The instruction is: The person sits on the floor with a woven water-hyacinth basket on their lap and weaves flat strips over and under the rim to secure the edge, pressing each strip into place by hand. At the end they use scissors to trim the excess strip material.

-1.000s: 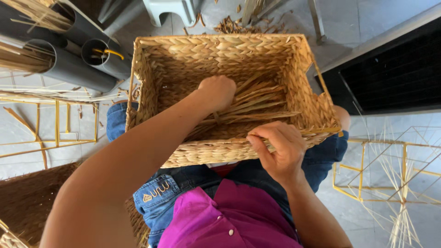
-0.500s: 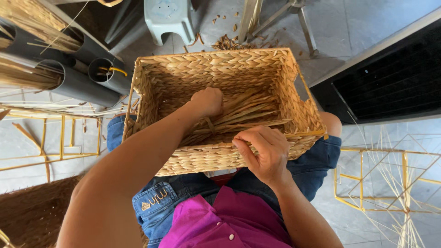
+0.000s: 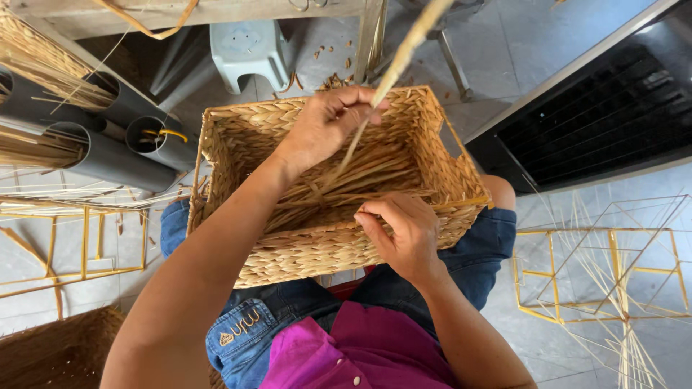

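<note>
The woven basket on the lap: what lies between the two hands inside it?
In the head view, loose straw strands lie between the left hand and right hand, inside the woven basket.

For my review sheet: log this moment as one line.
left hand: pulling pale straw strand up | right hand: pinching rim | rectangular woven straw basket: on lap

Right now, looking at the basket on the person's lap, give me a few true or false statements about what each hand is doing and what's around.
1. The left hand pulls a long straw strand up out of the woven basket. True.
2. The right hand rests on the floor. False: it pinches fibres at the basket's near rim.
3. The basket is round. False: it is rectangular.
4. Grey tubes holding straw lie to the left. True.
5. A small plastic stool stands beyond the basket. True.
</note>
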